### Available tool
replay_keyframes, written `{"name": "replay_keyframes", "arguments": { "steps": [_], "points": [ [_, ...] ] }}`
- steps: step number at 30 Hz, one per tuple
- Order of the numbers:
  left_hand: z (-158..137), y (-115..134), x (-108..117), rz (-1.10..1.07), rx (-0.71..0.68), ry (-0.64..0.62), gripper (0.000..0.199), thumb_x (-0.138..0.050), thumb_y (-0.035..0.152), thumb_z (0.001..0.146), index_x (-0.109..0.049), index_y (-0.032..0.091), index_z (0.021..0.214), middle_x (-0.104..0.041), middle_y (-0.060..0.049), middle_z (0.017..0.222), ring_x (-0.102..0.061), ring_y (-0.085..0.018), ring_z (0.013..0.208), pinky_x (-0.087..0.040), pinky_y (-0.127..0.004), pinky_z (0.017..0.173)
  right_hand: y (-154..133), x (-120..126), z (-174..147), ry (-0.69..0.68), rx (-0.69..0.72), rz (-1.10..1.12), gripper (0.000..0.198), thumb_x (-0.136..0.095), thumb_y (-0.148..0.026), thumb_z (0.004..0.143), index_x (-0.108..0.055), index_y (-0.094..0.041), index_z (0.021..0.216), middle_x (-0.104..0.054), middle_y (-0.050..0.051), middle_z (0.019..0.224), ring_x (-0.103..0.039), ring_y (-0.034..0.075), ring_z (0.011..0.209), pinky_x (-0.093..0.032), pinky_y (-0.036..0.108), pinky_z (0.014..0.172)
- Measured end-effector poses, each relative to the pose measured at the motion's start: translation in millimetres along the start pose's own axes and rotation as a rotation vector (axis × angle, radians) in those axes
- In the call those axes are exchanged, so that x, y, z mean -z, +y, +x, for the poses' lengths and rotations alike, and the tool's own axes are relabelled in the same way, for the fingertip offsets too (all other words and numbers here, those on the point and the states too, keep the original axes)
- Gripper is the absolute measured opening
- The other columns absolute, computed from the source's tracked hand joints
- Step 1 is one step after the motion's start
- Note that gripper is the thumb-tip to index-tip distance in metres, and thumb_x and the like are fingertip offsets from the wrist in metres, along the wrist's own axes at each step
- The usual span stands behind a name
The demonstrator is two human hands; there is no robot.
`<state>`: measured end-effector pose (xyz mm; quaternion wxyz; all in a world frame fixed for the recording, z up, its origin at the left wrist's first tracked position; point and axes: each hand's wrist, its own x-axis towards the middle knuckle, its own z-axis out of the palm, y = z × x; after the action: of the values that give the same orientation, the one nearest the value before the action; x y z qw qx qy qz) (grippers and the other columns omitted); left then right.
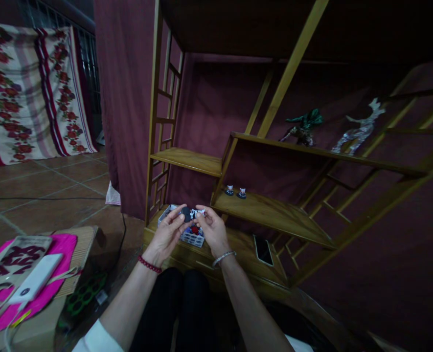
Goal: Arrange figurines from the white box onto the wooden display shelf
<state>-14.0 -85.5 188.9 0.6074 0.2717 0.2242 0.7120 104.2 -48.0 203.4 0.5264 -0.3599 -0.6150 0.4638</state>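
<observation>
My left hand [167,235] pinches a dark round base [185,214] between thumb and fingers. Facing it, my right hand [213,231] is closed on a small white figurine [197,213], whose lower end is at or touching the base; I cannot tell whether they are joined. Just below both hands is a patterned box [194,240] with small red, blue and white pieces inside, partly covered by my fingers. Up on the middle shelf stand two small figurines [230,190] on dark bases, side by side.
The wooden shelf unit [271,215] has upright posts and stepped boards. A phone [263,250] lies on its lowest board. A green figure [304,126] and a clear deer statue [361,129] stand higher right. To my left, a cardboard box [86,239] bears a white power bank [36,278].
</observation>
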Motion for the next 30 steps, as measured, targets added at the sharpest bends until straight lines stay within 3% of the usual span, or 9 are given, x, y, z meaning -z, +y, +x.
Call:
{"name": "replay_keyframes", "arguments": {
  "steps": [7,19,30],
  "points": [
    [-8,4,-3,-0.013,0.046,-0.006,0.037,-0.062,0.009,0.067,-0.060,0.014,0.104,-0.061,-0.007,0.107,-0.055,-0.019,0.101,-0.038,-0.035,0.097,-5,1,-2,-0.006,0.069,-0.090,0.027,-0.056,-0.032,0.071,-0.057,-0.018,0.095,-0.064,0.002,0.083,-0.060,0.013,0.070,-0.048,0.024,0.065],
    [-16,4,-8,-0.021,0.000,-0.036,0.040,-0.062,0.009,0.068,-0.058,0.015,0.107,-0.060,-0.007,0.108,-0.051,-0.022,0.106,-0.037,-0.038,0.098,-13,5,-7,-0.065,0.184,-0.240,0.028,-0.054,-0.024,0.073,-0.059,-0.020,0.100,-0.064,0.003,0.092,-0.060,0.013,0.077,-0.049,0.024,0.070],
    [-24,-2,-4,-0.040,-0.012,-0.056,0.039,-0.061,0.013,0.071,-0.056,0.015,0.110,-0.059,-0.007,0.110,-0.049,-0.021,0.109,-0.035,-0.038,0.099,-23,6,-16,-0.082,0.192,-0.329,0.026,-0.053,-0.021,0.074,-0.059,-0.022,0.099,-0.064,0.001,0.090,-0.060,0.011,0.070,-0.050,0.021,0.064]
  ]
}}
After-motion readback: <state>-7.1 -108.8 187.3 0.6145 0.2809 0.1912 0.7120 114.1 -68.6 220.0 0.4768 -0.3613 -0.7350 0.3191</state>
